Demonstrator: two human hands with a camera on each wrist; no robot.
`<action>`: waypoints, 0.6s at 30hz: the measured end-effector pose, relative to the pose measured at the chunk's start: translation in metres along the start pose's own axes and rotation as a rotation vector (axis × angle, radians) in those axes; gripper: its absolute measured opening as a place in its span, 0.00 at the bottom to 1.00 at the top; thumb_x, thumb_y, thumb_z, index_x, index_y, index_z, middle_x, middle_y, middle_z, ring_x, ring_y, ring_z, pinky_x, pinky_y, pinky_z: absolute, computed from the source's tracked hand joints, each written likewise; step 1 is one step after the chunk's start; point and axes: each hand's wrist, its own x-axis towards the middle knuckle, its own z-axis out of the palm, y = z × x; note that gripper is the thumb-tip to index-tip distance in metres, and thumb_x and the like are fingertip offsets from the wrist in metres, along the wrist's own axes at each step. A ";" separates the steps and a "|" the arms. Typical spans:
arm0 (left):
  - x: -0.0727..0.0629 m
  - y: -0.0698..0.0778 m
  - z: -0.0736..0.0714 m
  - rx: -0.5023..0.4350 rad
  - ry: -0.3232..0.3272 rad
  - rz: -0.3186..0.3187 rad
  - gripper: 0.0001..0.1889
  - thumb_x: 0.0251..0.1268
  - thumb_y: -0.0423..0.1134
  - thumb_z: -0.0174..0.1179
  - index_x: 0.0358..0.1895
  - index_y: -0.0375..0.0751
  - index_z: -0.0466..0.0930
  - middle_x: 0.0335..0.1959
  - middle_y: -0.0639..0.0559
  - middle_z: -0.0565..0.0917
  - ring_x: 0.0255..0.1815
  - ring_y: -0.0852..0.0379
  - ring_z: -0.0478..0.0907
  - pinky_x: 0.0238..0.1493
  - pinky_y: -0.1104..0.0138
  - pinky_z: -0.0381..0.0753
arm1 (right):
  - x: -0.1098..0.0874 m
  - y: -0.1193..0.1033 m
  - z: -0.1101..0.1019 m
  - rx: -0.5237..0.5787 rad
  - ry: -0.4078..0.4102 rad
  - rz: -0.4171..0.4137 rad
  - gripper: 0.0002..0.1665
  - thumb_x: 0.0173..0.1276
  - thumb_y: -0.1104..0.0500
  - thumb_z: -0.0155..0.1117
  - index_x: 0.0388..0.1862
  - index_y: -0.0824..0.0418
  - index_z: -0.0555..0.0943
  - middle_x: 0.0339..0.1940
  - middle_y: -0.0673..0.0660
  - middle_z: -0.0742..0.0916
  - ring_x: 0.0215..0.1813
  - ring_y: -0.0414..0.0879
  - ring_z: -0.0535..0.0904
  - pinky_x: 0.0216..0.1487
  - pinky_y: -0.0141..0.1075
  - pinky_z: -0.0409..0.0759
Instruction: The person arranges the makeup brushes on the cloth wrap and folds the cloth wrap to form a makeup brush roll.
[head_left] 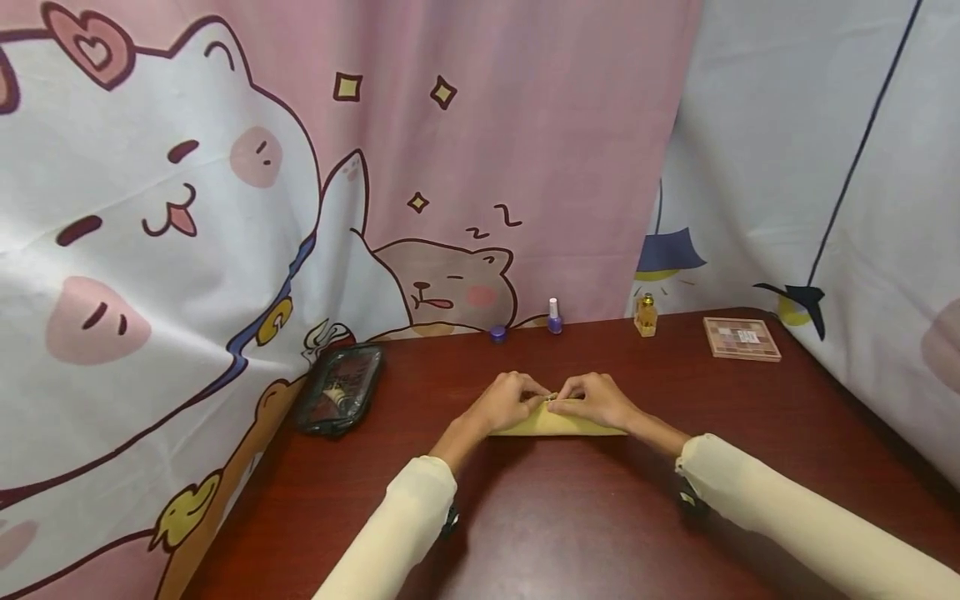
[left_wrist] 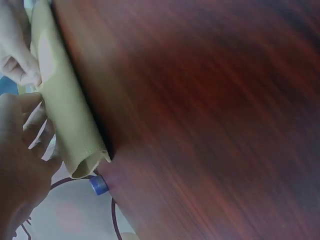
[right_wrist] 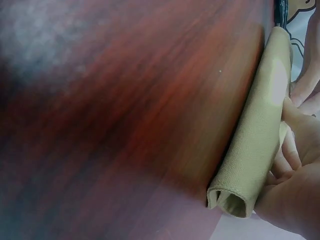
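Note:
A rolled yellow cloth piece (head_left: 551,423) lies crosswise on the table in front of me. Its woven surface and hollow, open end show in the right wrist view, where the roll (right_wrist: 250,135) runs along the edge of the frame. My left hand (head_left: 510,402) pinches at the middle of its far edge, thumb and fingertips together. Right beside it, my right hand (head_left: 595,402) pinches the same spot from the other side. Between the fingertips shows a small gold-coloured piece (head_left: 552,397), too small to make out. The fingers partly cover the roll's far side.
A black-edged see-through case (head_left: 341,390) lies at the left. Along the back stand a small purple jar (head_left: 498,334), a purple nail polish bottle (head_left: 554,318) and a gold perfume bottle (head_left: 646,317). An eyeshadow palette (head_left: 742,339) lies back right. Printed curtains (head_left: 570,150) hang behind the table.

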 end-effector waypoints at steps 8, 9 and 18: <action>-0.003 0.002 0.005 0.126 0.022 0.081 0.09 0.73 0.43 0.67 0.50 0.47 0.91 0.45 0.58 0.89 0.47 0.62 0.80 0.50 0.71 0.78 | -0.001 0.003 0.003 0.016 0.064 -0.056 0.11 0.64 0.49 0.79 0.33 0.51 0.85 0.30 0.44 0.89 0.36 0.38 0.85 0.39 0.36 0.80; -0.003 0.002 0.006 0.137 0.027 0.082 0.10 0.73 0.43 0.67 0.50 0.46 0.91 0.45 0.58 0.89 0.47 0.62 0.80 0.51 0.71 0.78 | -0.002 0.004 0.004 0.018 0.066 -0.072 0.11 0.65 0.50 0.79 0.34 0.52 0.85 0.31 0.44 0.89 0.36 0.38 0.85 0.40 0.36 0.81; -0.006 0.005 0.010 0.189 0.066 0.078 0.10 0.73 0.45 0.67 0.49 0.45 0.90 0.46 0.57 0.88 0.51 0.60 0.82 0.58 0.68 0.78 | -0.001 0.006 0.008 -0.014 0.097 -0.221 0.05 0.67 0.56 0.76 0.35 0.52 0.87 0.31 0.43 0.89 0.36 0.38 0.86 0.39 0.37 0.83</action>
